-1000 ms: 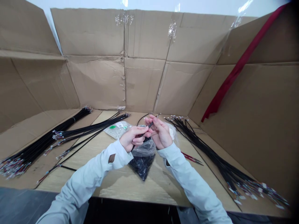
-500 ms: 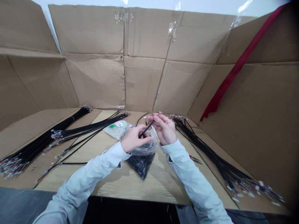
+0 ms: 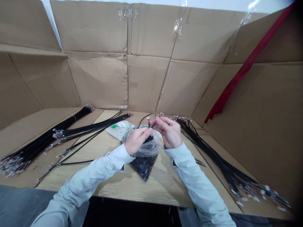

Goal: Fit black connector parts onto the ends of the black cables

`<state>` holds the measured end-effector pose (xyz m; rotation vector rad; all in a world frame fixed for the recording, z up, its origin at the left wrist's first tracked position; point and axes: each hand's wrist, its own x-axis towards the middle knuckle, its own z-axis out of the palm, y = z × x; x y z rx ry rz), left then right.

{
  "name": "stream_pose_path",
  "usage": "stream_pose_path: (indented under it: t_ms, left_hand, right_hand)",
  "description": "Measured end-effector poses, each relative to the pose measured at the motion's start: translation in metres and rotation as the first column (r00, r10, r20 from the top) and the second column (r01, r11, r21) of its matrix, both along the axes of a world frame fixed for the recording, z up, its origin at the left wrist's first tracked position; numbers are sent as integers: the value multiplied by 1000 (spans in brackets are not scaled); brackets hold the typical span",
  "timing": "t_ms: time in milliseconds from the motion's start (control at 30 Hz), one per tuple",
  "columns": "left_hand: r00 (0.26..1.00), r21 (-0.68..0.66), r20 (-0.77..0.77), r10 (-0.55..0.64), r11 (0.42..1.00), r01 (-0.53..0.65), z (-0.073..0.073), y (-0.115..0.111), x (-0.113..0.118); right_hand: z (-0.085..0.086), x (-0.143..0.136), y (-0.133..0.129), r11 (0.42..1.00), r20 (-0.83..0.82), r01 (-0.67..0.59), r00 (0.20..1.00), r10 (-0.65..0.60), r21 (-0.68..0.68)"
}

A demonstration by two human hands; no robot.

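A short stretch of black cable (image 3: 153, 125) shows between my hands, with small wire ends and a connector at its far tip. My left hand (image 3: 137, 140) is closed on the cable, thumb pressed on it. My right hand (image 3: 169, 130) pinches the same cable near its wire end. Below them is a clear plastic bag (image 3: 144, 165) filled with small black pieces, its mouth open. Behind my left hand lies another clear bag (image 3: 115, 130) with pale contents and a green sticker.
Bundles of black cables (image 3: 73, 119) lie at the left, and another bundle (image 3: 213, 154) runs down the right. Red-handled pliers (image 3: 200, 162) lie right of my right sleeve. Cardboard walls (image 3: 146, 82) enclose the table's back and sides.
My left hand has slid up along the cable towards my right hand, and its fingers have closed. Less cable shows between the hands. The view has shifted slightly.
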<state>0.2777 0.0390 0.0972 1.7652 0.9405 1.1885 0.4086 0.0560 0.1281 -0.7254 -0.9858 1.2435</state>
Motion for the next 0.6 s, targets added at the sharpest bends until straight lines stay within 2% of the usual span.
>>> stream_pose_path:
  t_ms: [100, 200, 400, 500, 600]
  left_hand:
    - [990, -76, 82, -113, 990, 119, 4, 0, -1]
    - [952, -178, 231, -199, 954, 242, 8, 1, -1]
    - [855, -327, 444, -268, 840, 433, 12, 2, -2]
    - [811, -358, 501, -301, 782, 511, 14, 3, -3]
    - [788, -371, 532, -310, 751, 546, 15, 4, -4]
  right_hand:
    - [2, -3, -4, 1000, -17, 14, 1000, -15, -15]
    - [1, -5, -6, 1000, -32, 14, 999, -15, -11]
    - [-1, -4, 1, 994, 5, -102, 995, 102, 35]
    - [-2, -4, 3, 988, 6, -139, 990, 139, 68]
    - [-4, -5, 5, 984, 3, -156, 988, 156, 82]
